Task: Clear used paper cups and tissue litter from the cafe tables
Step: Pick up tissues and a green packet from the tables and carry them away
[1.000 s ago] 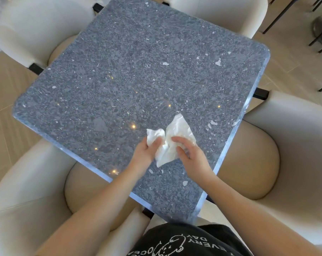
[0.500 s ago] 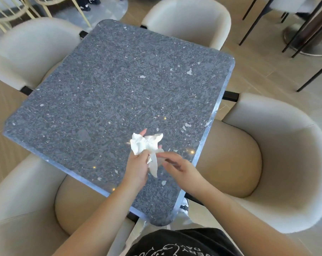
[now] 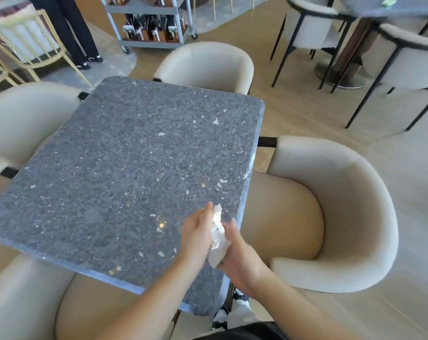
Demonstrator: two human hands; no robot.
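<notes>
A square, dark grey speckled stone table (image 3: pixel 134 168) with rounded corners stands on pale wood-look flooring (image 3: pixel 306 106) in a cafe. Four cream upholstered chairs, among them the right-hand chair (image 3: pixel 343 217), are drawn up to its sides.

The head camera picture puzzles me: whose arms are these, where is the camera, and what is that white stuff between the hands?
There is no machine here. A person wears one camera on the head, looking forward and down, so the two bare arms are their own. The left hand and right hand together hold a crumpled white tissue over the near right corner of a dark speckled table. I see nothing else lying on the table. Cream chairs surround it, and a grey trolley stands farther back.
</notes>
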